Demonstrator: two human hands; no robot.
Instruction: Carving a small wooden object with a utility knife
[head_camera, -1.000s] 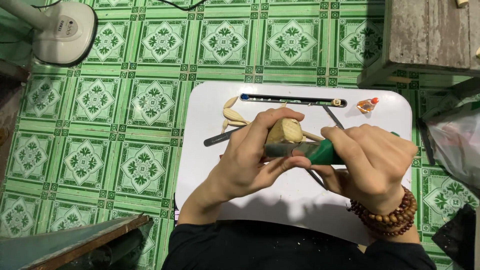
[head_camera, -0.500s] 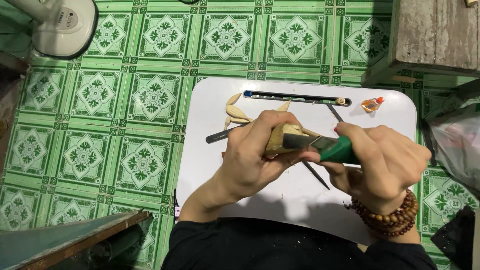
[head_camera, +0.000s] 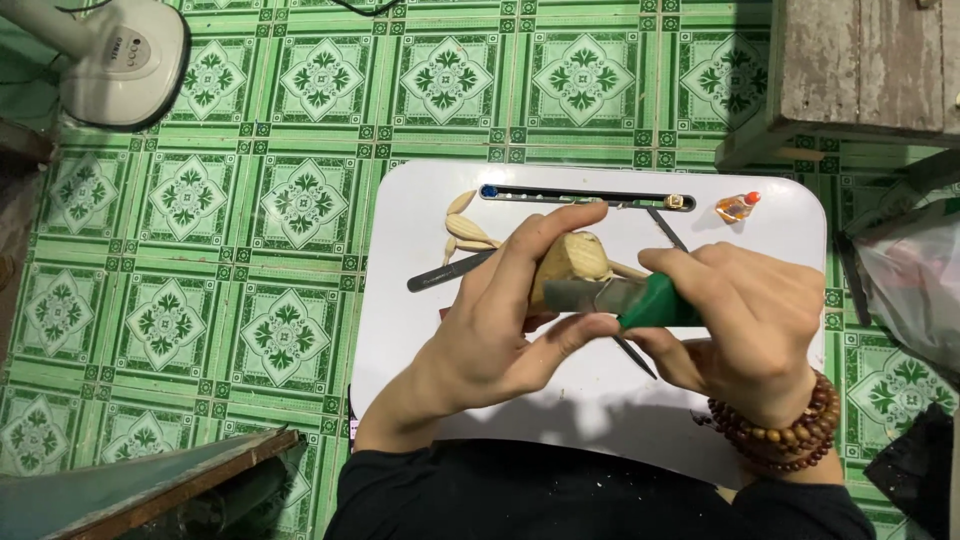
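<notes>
- My left hand (head_camera: 490, 335) has its grip closed on a pale wooden piece (head_camera: 572, 262) above the white tabletop (head_camera: 420, 330).
- My right hand (head_camera: 745, 320) grips a green-handled knife (head_camera: 625, 297), blade seemingly touching the wood.

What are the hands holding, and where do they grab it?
The left hand grips a pale wooden piece around its sides. The right hand holds a carving knife by its green handle, blade against the wood.

Left hand (head_camera: 490, 335) cups with fingers curled (thumb extended), right hand (head_camera: 745, 320) clenched beside it, wrists low.
</notes>
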